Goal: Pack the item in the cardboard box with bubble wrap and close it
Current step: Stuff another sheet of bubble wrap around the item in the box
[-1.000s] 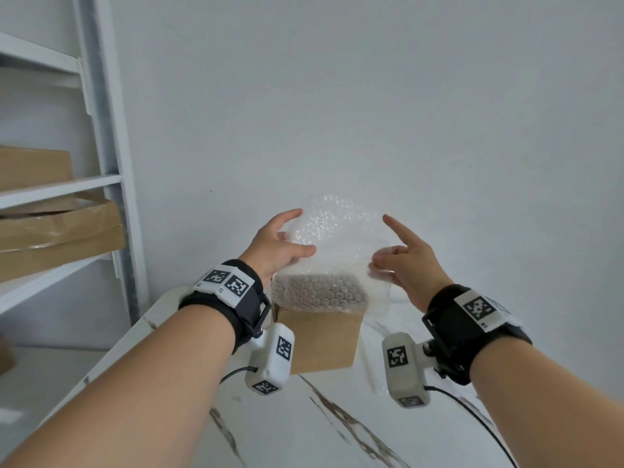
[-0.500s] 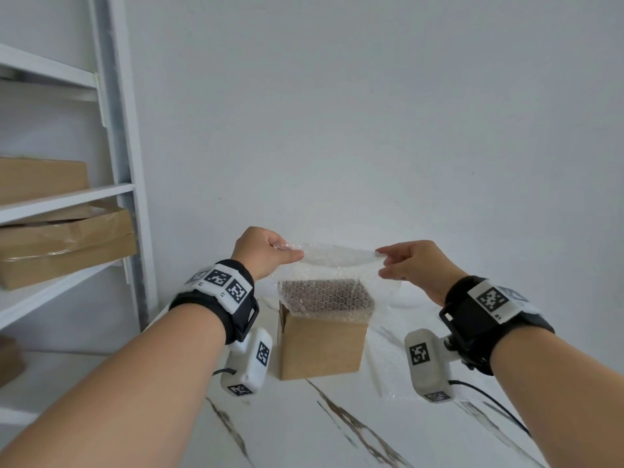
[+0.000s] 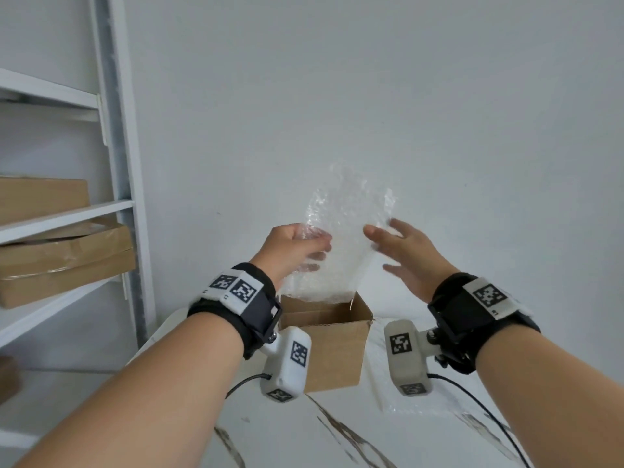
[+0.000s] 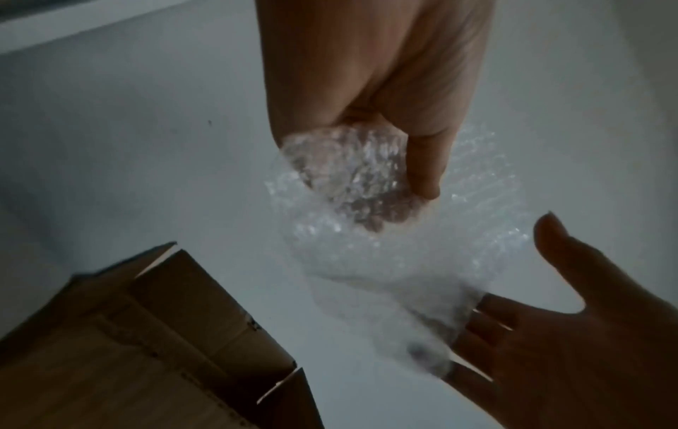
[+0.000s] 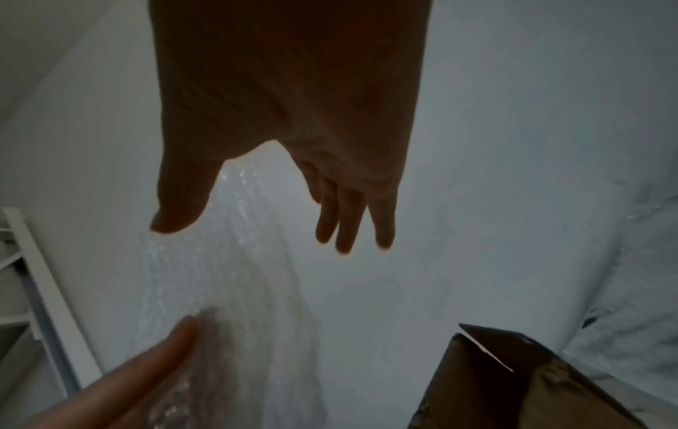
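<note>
A small brown cardboard box stands with its top open on the marble table. Above it a clear bubble wrap sheet is held upright, its lower edge at the box's opening. My left hand grips the sheet's left edge, thumb in front and fingers behind the plastic. My right hand is at the sheet's right edge with straight, spread fingers and grips nothing. Box and sheet also show in the left wrist view. The inside of the box is hidden.
A second bubble wrap sheet lies flat on the table right of the box. A white shelf unit on the left holds flat cardboard boxes. A plain white wall is close behind the box.
Half a second ago both hands pinched the wrap stretched flat over the box. Now the sheet stands upright, the right hand has let go and spread, and the box opening shows.
</note>
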The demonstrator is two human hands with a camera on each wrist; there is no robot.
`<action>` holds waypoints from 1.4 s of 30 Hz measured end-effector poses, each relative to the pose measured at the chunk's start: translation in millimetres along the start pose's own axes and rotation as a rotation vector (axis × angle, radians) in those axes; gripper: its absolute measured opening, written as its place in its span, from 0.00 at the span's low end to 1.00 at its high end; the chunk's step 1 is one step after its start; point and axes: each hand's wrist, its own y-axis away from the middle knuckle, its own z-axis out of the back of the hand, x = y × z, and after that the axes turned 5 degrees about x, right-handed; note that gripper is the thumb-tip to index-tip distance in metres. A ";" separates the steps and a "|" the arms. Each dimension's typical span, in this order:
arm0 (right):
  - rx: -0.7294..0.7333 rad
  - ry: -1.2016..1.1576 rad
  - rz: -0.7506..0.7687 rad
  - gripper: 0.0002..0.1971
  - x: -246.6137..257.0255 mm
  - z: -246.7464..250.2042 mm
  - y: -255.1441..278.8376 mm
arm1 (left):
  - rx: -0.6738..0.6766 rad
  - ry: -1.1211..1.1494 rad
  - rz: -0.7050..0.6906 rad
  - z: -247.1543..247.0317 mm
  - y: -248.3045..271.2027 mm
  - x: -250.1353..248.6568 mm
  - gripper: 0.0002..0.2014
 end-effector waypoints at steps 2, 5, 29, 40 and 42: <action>0.151 -0.040 -0.073 0.44 -2.5 -5.0 3.1 | 0.013 0.127 0.009 -1.6 1.6 0.2 0.09; 0.214 -0.036 -0.069 0.11 -5.8 -14.5 4.8 | 0.026 0.123 0.032 -4.5 2.7 4.2 0.11; 0.105 -0.240 -0.114 0.21 -39.4 -11.6 -6.6 | 0.003 -0.007 0.073 9.7 0.1 33.1 0.24; -0.128 0.108 -0.068 0.02 -51.2 -5.2 -13.3 | -0.042 -0.456 0.074 16.5 -10.1 66.2 0.11; -0.199 0.233 -0.022 0.08 -56.5 -1.1 -16.5 | -0.053 -0.664 0.106 18.5 -13.0 79.5 0.10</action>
